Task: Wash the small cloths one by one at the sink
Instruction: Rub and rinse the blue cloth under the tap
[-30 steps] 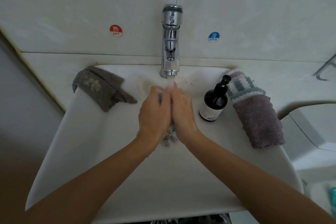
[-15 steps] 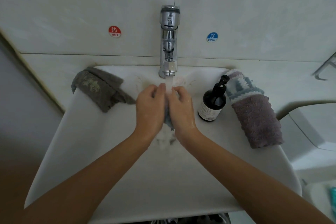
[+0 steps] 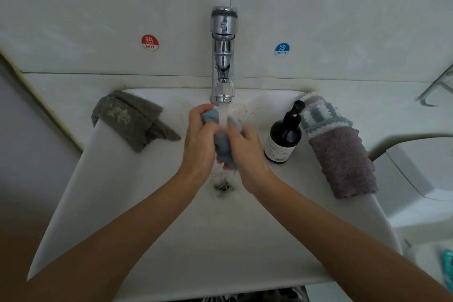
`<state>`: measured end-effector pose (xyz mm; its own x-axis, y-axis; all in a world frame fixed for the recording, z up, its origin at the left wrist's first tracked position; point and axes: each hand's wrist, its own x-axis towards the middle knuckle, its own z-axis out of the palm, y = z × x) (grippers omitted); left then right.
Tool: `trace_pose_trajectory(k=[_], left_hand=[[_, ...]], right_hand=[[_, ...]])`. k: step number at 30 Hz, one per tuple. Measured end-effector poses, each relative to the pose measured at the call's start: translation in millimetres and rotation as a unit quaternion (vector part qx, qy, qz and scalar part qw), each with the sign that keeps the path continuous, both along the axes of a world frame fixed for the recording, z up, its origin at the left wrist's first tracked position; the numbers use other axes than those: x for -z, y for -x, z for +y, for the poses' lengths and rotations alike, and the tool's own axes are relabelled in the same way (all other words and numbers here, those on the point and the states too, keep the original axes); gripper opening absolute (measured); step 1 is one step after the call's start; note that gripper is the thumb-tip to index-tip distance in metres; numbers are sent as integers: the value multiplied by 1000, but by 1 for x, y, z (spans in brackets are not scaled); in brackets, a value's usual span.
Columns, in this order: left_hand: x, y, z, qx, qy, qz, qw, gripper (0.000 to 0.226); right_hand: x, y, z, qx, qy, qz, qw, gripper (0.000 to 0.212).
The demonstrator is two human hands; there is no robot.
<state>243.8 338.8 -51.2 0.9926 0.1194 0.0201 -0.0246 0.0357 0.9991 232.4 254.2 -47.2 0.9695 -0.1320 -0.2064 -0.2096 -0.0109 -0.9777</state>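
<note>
Cloth in hand: a small blue cloth [image 3: 221,141] is bunched between both hands at the centre of the frame, directly under the running stream.
Left hand: the left hand [image 3: 199,141] has its fingers curled round the left side of the blue cloth, gripping it.
Right hand: the right hand [image 3: 247,148] is curled round the right side of the same cloth, gripping it; its fingertips are hidden behind the fabric.
Tap: the chrome tap [image 3: 223,56], upper centre, is running; water falls onto the cloth and drains at the plughole [image 3: 221,185] just below the hands.
Sink: the white sink [image 3: 171,240] fills the lower half of the frame.
Cloth at left: a grey cloth [image 3: 130,120] lies draped over the upper left rim of the sink, apart from the hands. Whether it is washed or waiting cannot be told.
Cloths at right: a striped cloth [image 3: 318,115] and a mauve cloth [image 3: 343,162] lie on the right rim, the mauve one overlapping the striped one; their state is likewise unclear.
Soap: a dark pump bottle [image 3: 283,137] stands just beside the right hand, between it and the right-hand cloths.
Progress, judged: one cloth is mid-wash under the water, not yet wrung or set aside. Three more lie on the rim, so the task appears well short of complete.
</note>
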Motion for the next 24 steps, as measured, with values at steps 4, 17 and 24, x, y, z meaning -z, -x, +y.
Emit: trace_pose_trajectory(k=[4,17,24], left_hand=[[7,-1,-1,23,-138,3,990,30],[-3,1,0,-29,-127,4,991,21],[4,1,-2,-33,-160,-34,986,27]], right_hand=[[5,-8,-2,28,6,-98,995,13],[6,-2,1,-44,-64,-74,994,25],[8,-6,6,27,46,-64,997,40]])
